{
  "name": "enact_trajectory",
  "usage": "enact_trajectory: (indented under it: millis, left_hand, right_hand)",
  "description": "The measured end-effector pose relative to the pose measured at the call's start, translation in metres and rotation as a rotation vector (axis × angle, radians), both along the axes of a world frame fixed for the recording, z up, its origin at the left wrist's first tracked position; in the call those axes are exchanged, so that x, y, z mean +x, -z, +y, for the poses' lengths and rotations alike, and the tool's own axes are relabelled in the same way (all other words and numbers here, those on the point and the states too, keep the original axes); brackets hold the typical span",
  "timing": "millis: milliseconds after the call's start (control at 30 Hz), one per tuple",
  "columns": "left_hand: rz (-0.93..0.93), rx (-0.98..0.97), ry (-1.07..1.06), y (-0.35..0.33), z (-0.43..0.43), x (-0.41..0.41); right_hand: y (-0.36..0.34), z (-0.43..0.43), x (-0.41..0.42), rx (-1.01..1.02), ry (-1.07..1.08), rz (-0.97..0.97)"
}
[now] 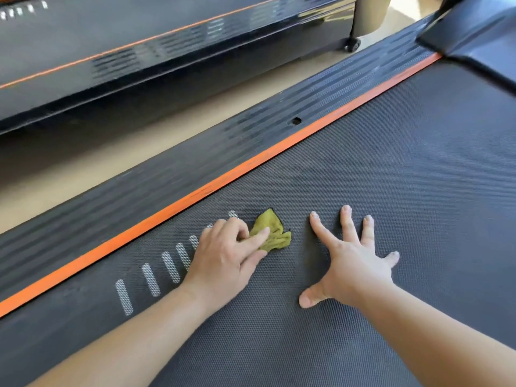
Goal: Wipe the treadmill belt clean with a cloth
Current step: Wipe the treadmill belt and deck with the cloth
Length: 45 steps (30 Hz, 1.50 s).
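Note:
The dark textured treadmill belt (391,177) fills the lower right of the head view. A small crumpled yellow-green cloth (275,233) lies on the belt near its left edge. My left hand (226,258) presses on the cloth, fingers curled over its near side and the forefinger stretched across it. To the right, my right hand (354,261) rests flat on the bare belt with its fingers spread, a short gap away from the cloth and holding nothing.
An orange strip (251,160) and a ribbed black side rail (223,135) border the belt on the left. White dash marks (150,279) run along the belt by my left wrist. Beyond a band of beige floor (139,141) stands another black treadmill (167,51).

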<state>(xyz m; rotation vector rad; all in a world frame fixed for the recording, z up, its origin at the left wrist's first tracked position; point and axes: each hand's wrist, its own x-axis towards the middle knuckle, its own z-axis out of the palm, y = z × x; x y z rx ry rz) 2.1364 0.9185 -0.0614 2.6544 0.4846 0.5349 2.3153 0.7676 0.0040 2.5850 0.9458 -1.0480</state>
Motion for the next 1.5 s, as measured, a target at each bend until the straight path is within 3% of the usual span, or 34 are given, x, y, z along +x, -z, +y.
enact_trajectory:
  millis: [133,300,367,467,533,600,667,833,1067,1300,1400,1500]
  left_hand:
    - [0.044,0.091,0.108,0.002,0.027,0.028]
    - [0.010,0.073,-0.200,0.001,0.026,0.069]
    - [0.001,0.040,-0.063,0.001,-0.016,0.057]
    - [0.025,0.190,0.216,-0.003,-0.013,0.046]
    - [0.054,0.289,0.114,-0.005,0.027,0.055]
    - [0.024,0.192,-0.144,-0.006,0.052,0.065]
    - [0.043,0.049,-0.237,-0.004,0.035,0.057]
    - [0.082,-0.087,-0.034,-0.002,-0.010,0.007]
    - [0.098,0.004,-0.067,0.001,-0.029,-0.011]
    - [0.071,0.064,0.241,0.012,0.008,-0.001]
    - [0.089,0.041,0.048,0.012,0.045,0.026]
    - [0.060,-0.195,-0.139,0.007,0.027,0.033]
  right_hand:
    - [0.001,0.001,0.000,0.003,-0.001,-0.004]
    - [-0.002,0.002,0.000,0.000,0.001,0.005]
    - [-0.002,0.001,-0.001,0.011,-0.003,0.000]
    - [-0.001,0.001,-0.002,0.010,-0.007,-0.012]
    - [-0.002,0.002,0.000,0.008,-0.012,-0.004]
    - [-0.004,0.001,0.000,0.002,-0.001,0.001]
    - [-0.001,0.001,-0.001,0.010,-0.001,0.002]
    - [-0.003,0.002,-0.002,0.009,0.004,0.014]
    - [-0.004,0.001,-0.004,0.018,0.010,0.012]
    - [-0.004,0.002,-0.003,0.004,0.010,0.012]
    - [-0.003,0.002,-0.002,-0.002,0.012,0.018]
    - [-0.003,0.002,-0.001,0.000,0.010,0.019]
